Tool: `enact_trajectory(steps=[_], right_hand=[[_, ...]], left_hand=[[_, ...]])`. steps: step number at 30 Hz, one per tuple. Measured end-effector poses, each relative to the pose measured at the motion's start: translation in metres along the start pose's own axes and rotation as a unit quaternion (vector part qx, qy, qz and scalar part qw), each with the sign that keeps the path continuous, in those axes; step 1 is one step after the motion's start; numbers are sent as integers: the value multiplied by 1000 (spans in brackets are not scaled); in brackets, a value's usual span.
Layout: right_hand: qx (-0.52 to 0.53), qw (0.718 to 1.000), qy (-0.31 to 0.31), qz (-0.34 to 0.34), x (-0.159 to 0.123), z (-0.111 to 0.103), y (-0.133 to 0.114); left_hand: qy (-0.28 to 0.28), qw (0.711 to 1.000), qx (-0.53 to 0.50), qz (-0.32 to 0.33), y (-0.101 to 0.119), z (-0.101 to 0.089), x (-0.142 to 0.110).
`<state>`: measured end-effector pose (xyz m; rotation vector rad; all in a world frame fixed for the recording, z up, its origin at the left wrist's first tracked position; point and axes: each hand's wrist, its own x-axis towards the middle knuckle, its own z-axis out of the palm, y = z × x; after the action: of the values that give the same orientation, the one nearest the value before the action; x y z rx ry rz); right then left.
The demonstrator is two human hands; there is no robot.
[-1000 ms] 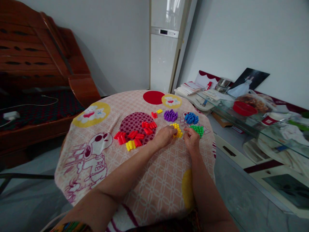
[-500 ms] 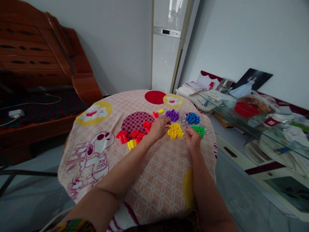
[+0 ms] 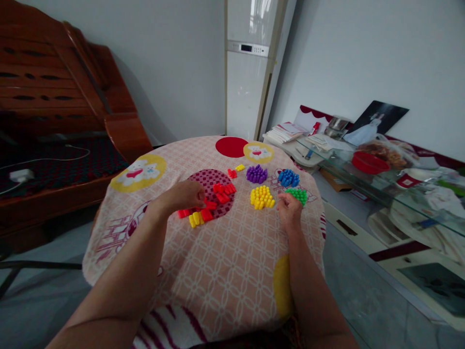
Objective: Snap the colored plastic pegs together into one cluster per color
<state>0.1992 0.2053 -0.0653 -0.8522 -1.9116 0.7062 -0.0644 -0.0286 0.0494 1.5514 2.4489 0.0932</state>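
Observation:
My left hand [image 3: 187, 195], its fingers bent and pinched together, hovers over the left part of the red plastic pieces [image 3: 223, 190]. Whatever it may hold is hidden. A few yellow pieces [image 3: 196, 219] lie just in front of those red ones. My right hand [image 3: 289, 209] rests with curled fingers close to the green cluster of small knobbed pieces [image 3: 298, 195]; I cannot make out anything in its pinch. Between the hands sits a yellow cluster [image 3: 262, 198]. Beyond it are a purple cluster [image 3: 256, 173] and a blue cluster [image 3: 288, 177].
A patterned cloth [image 3: 232, 271] covers the round table. One small red piece [image 3: 231, 173] and some yellow pieces [image 3: 240, 167] lie at its far side. To the right stands a cluttered glass-topped cabinet [image 3: 345, 169]; a wooden bench [image 3: 123, 133] is at left.
My left hand has left the yellow cluster and moved left over the red pieces, baring the whole yellow cluster. My right hand stays almost where it was.

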Motion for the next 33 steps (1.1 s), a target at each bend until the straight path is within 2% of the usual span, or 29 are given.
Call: enact_trajectory(steps=[3,7,11,15,19,23,26,29,33], right_hand=[[-2,1000,1,-1,0,0,-1],[-5,1000,2,-2,0,0,0],[-1,1000,4,2,0,1,2],[1,1000,7,8,0,3,3],[-3,1000,6,12,-1,3,2],[-3,1000,9,10,-2,4,-1],[-4,1000,9,12,-3,5,-2],[-9,1000,7,9,-3,4,-3],[-12,1000,-3,0,-3,3,-6]], left_hand=[[-43,999,8,12,3,15,-13],[-47,998,30,-18,8,28,-22],[-56,998,23,-4,5,36,-26],[-54,998,17,8,3,35,-28],[1,1000,-5,25,7,22,-24],[64,991,-80,80,23,4,-9],[93,978,-139,121,41,-2,7],[123,964,-188,140,61,3,22],[135,939,-248,197,96,26,34]])
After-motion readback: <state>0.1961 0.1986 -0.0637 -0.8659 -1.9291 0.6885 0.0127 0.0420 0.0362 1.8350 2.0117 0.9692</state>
